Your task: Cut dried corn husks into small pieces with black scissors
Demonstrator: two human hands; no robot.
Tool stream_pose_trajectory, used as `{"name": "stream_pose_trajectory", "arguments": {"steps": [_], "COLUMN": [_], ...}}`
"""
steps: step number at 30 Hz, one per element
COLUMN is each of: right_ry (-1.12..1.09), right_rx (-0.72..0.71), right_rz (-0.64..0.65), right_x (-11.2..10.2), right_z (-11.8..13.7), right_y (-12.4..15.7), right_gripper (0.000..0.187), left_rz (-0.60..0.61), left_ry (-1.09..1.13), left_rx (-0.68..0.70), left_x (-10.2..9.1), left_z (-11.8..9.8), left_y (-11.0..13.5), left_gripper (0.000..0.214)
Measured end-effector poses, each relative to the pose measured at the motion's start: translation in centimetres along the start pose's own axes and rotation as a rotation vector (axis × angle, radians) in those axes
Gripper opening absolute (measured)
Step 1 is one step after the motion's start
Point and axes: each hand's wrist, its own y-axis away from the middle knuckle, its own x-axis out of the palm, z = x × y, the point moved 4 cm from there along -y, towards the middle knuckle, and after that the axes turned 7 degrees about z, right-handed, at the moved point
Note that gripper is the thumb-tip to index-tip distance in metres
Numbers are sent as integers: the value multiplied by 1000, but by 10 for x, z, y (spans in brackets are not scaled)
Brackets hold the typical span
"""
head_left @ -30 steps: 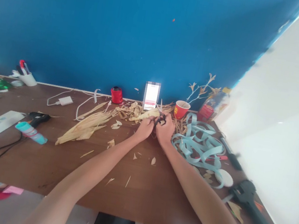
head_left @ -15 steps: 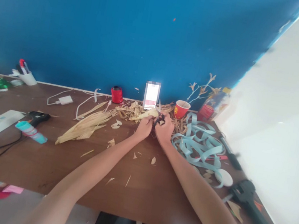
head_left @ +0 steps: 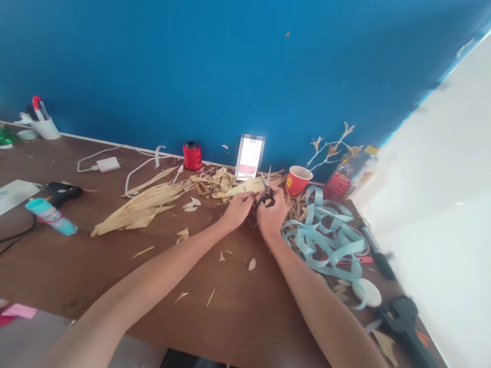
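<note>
My right hand is closed on the dark handles of a pair of scissors. The blades point up and away from me and stand a little apart. Close beside it, my left hand has its fingers pinched together; whatever is between them is too small to make out. Just behind both hands lies a heap of dry, straw-coloured husks. To the left, a larger bundle of dried husks is spread across the brown table.
A lit phone leans on the blue wall. A red paper cup and tangled light-blue ribbon are at right, with a glue gun nearer me. A red cylinder, charger and turquoise roll are left.
My right hand and the scissors have shifted slightly to the right, and the blades now point more upright. The left hand stays almost in the same spot, still pinched.
</note>
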Motion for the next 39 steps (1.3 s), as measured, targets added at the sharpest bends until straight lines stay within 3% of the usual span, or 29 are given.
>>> {"name": "stream_pose_trajectory", "arguments": {"steps": [6,13,18,27,33,39], "right_ry": [-24,9,16,-40,-60,-110], "right_rx": [16,-25,0,31,57,47], "right_rz": [-63,-15,0,-37,-18,-4], "right_x": [-2,3,4,2,3,2], "right_z": [-2,-4,-6,-8,-6,0], "right_y": [-2,-1,-2,-4,-5,-5], "right_gripper": [31,33,33,33,30,41], "left_rz": [75,-37,-30,17,-76,-88], "left_ry": [-176,-365,-343,-100,-115,-123], "left_rx": [19,84,76,-6,2,-11], "left_x": [3,-2,-2,0,-6,-6], "left_z": [-1,-1,0,6,14,19], "left_y": [-1,-1,-1,-1,-5,-8], "left_gripper": [29,23,25,27,31,32]}}
